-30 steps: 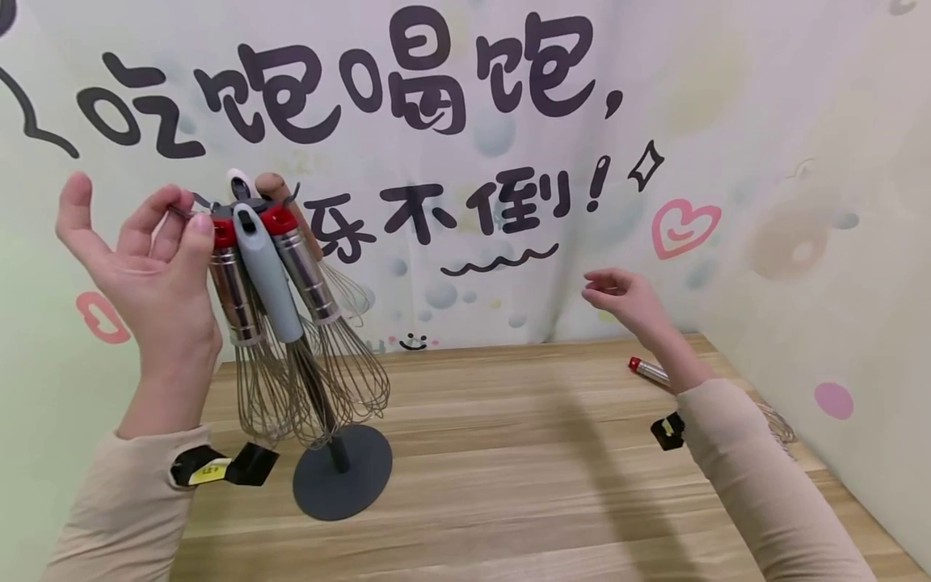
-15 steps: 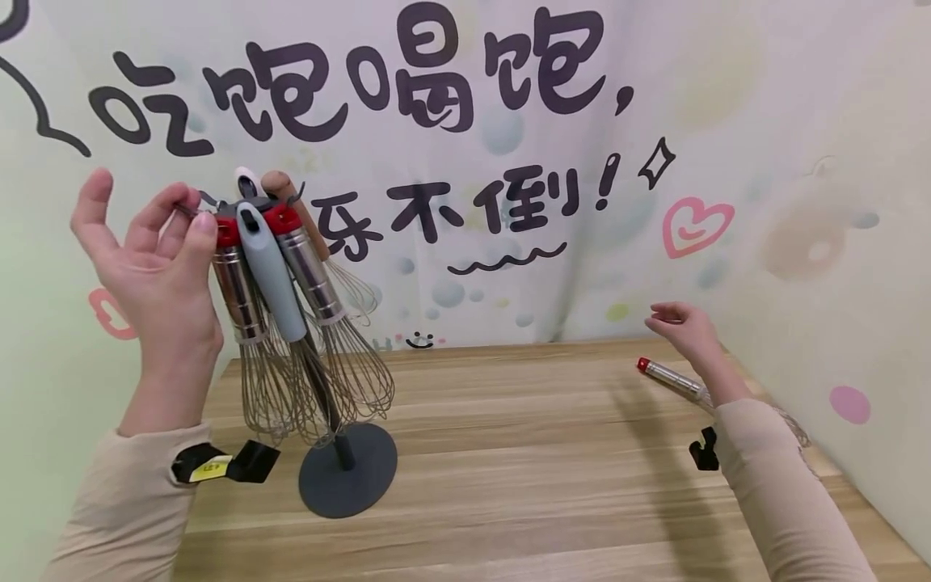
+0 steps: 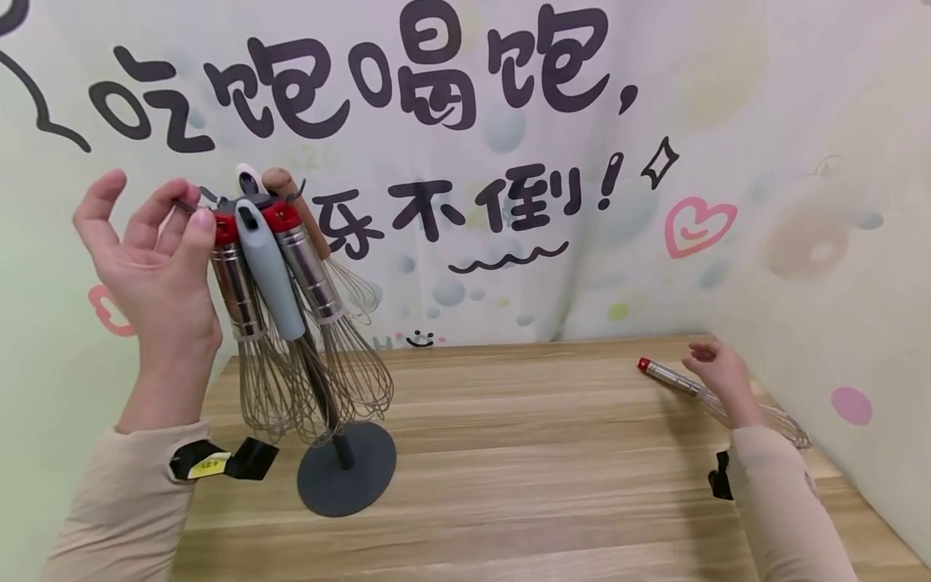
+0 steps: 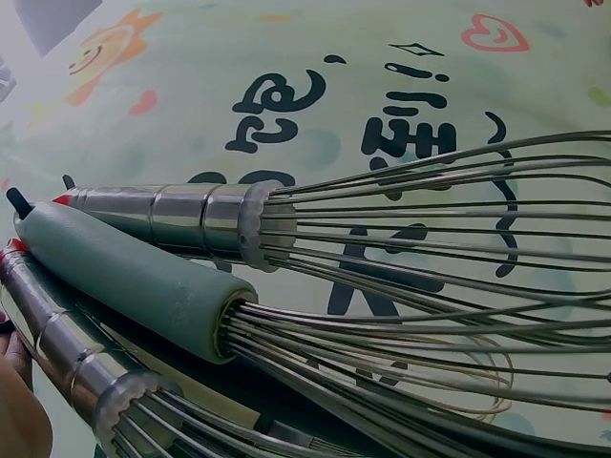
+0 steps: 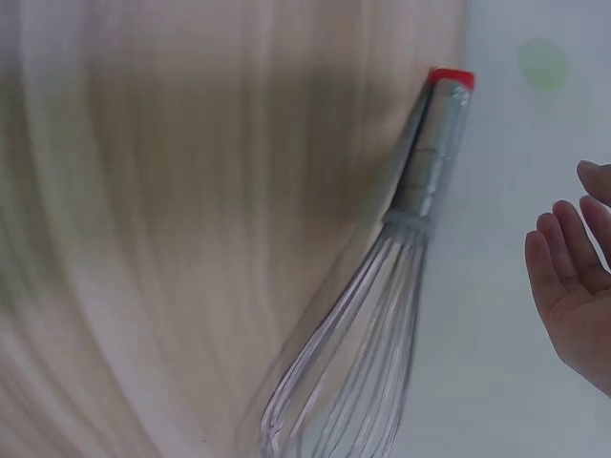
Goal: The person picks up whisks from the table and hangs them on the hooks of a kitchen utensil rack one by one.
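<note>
On the left, my left hand [image 3: 149,259] pinches a hook at the top of a dark grey stand [image 3: 356,489] between thumb and finger, the other fingers raised. Several whisks hang from this stand: one with a pale blue-grey handle [image 3: 271,279], steel ones [image 3: 309,267] with red ends, and one with a wooden handle [image 3: 309,222]. Their wire loops fill the left wrist view. At the far right, another steel whisk [image 3: 669,377] with a red end lies on the table. My right hand [image 3: 723,376] hovers over it, fingers loosely bent and holding nothing; the right wrist view shows that whisk's handle [image 5: 425,157] beside the hand.
The wood-grain table [image 3: 509,453] ends against a printed wall cloth [image 3: 480,307] with large black characters. A second wall [image 3: 851,323] closes off the right side, near the lying whisk. The stand's round base rests on the table at left.
My right hand has moved right and down toward the lying whisk, uncovering more of it. The left hand keeps its pinch at the stand's top. The head view has shifted slightly.
</note>
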`<state>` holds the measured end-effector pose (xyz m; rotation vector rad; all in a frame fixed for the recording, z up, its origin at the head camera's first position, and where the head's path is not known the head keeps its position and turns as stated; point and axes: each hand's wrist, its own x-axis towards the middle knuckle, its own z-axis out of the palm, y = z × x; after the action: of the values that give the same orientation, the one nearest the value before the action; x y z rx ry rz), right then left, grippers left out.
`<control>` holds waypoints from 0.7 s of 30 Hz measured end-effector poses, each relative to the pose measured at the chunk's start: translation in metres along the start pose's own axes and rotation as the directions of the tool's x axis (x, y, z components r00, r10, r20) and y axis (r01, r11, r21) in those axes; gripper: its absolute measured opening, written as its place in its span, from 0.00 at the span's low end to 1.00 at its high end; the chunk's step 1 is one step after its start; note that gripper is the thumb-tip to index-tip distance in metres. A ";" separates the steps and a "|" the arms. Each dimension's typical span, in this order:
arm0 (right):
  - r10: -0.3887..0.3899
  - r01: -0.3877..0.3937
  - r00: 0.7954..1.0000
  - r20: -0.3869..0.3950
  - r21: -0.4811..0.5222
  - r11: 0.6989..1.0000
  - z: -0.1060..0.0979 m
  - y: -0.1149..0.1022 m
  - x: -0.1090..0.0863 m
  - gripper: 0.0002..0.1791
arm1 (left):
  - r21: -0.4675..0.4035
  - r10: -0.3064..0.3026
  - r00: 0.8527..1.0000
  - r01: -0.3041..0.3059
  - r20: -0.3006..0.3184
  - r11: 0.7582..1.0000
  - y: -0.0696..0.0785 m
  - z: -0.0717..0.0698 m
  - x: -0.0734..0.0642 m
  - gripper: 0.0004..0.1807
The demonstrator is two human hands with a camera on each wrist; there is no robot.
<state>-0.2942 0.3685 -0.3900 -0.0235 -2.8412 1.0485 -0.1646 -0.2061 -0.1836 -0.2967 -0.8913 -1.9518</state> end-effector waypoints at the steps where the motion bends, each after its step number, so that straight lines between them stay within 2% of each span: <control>1: 0.000 0.000 1.000 0.001 -0.012 1.000 0.000 0.004 -0.001 0.26 | -0.003 0.001 1.000 -0.001 -0.002 1.000 0.000 0.000 0.000 0.30; 9: -0.034 0.034 0.999 0.001 -0.041 0.999 0.009 0.030 -0.004 0.25 | -0.001 0.007 1.000 -0.007 -0.004 1.000 0.000 -0.002 0.002 0.29; 14: -0.021 0.021 1.000 -0.006 -0.063 0.998 0.017 0.045 -0.004 0.25 | 0.004 -0.007 1.000 0.007 -0.019 1.000 0.000 -0.002 0.002 0.28; 21: -0.017 0.015 1.000 -0.021 -0.088 0.996 0.023 0.052 -0.003 0.26 | 0.009 -0.009 1.000 0.009 -0.007 1.000 0.001 -0.002 0.002 0.27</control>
<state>-0.2949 0.3933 -0.4411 -0.0199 -2.8613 0.9133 -0.1650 -0.2092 -0.1832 -0.2809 -0.8985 -1.9554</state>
